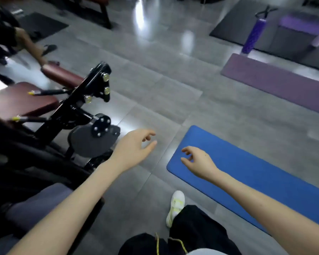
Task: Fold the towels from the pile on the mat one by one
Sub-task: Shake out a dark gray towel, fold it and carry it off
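Two hands show, and both are bare. The left hand (134, 146) is in the middle of the frame, and its arm comes up from the lower left. It hangs over the grey floor (155, 80), just left of the mat's corner. Its fingers are loose and a little bent, with the thumb apart from them. It holds nothing.

The right hand (199, 162) is a bit lower and to the right, and its arm comes in from the lower right edge. It is over the near left end of the one blue mat (256, 172). Its fingers bend down and spread a little, and it holds nothing. The tips may touch the mat, but the picture is too blurry to be sure.

The blue mat lies flat on the floor and runs from the middle of the frame down to the right edge. One purple mat (274, 81) lies at the right, well apart from the blue one. One purple roller (254, 34) stands upright in the upper right, on a dark mat (238, 21).

One black gym machine (92, 100) fills the left side, and it has two dark red pads (20, 100). One white shoe (176, 205) pokes out from black trousers (195, 229) at the bottom. One arm of another person (29, 45) shows in the upper left.
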`<move>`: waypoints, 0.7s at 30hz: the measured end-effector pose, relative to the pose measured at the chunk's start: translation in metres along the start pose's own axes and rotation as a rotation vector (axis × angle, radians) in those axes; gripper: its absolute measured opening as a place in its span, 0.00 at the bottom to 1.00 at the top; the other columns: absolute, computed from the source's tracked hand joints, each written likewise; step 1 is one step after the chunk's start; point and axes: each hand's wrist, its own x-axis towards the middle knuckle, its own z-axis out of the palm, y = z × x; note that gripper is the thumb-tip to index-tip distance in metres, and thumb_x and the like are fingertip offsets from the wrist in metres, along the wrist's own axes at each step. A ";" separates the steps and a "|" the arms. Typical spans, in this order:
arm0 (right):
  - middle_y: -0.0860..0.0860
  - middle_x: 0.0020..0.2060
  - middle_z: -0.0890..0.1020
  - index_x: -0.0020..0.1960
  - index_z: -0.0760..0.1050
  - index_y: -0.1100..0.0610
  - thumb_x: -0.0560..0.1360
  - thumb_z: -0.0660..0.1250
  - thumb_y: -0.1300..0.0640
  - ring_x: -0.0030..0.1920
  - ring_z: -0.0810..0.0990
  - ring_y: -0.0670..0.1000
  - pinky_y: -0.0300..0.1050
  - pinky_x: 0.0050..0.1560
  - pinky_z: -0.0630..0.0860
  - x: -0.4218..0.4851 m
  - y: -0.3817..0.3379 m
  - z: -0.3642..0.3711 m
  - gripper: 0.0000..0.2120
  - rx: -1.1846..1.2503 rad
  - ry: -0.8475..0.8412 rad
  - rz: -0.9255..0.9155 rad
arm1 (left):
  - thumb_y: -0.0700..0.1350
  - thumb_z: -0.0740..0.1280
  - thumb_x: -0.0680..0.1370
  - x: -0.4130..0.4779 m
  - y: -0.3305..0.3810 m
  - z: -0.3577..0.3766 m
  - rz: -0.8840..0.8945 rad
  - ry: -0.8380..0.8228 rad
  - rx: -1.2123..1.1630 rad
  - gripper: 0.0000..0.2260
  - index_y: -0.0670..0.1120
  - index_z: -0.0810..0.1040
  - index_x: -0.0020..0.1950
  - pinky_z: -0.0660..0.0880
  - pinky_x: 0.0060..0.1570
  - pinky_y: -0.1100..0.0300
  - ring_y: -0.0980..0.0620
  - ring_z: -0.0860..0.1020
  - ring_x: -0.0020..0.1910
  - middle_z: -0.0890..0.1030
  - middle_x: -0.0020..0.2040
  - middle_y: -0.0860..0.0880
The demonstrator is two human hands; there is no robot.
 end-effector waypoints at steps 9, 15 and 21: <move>0.53 0.60 0.76 0.65 0.71 0.57 0.78 0.62 0.53 0.57 0.76 0.51 0.39 0.51 0.67 0.074 0.136 -0.087 0.17 0.218 0.227 0.390 | 0.55 0.64 0.74 0.192 0.044 0.044 0.044 -0.146 -0.078 0.13 0.52 0.77 0.56 0.73 0.54 0.56 0.55 0.77 0.49 0.79 0.47 0.55; 0.52 0.58 0.75 0.64 0.71 0.56 0.78 0.61 0.52 0.41 0.77 0.52 0.39 0.36 0.69 0.142 0.186 -0.134 0.16 0.326 0.346 0.622 | 0.47 0.66 0.76 0.330 0.069 0.059 0.135 -0.255 -0.059 0.09 0.51 0.77 0.56 0.73 0.52 0.58 0.55 0.77 0.48 0.79 0.47 0.54; 0.52 0.58 0.76 0.65 0.71 0.57 0.78 0.62 0.53 0.50 0.73 0.49 0.43 0.50 0.71 0.249 0.223 -0.167 0.17 0.437 0.487 0.800 | 0.47 0.67 0.76 0.507 0.073 0.062 0.288 -0.330 -0.034 0.08 0.53 0.77 0.54 0.72 0.50 0.60 0.57 0.77 0.46 0.78 0.44 0.58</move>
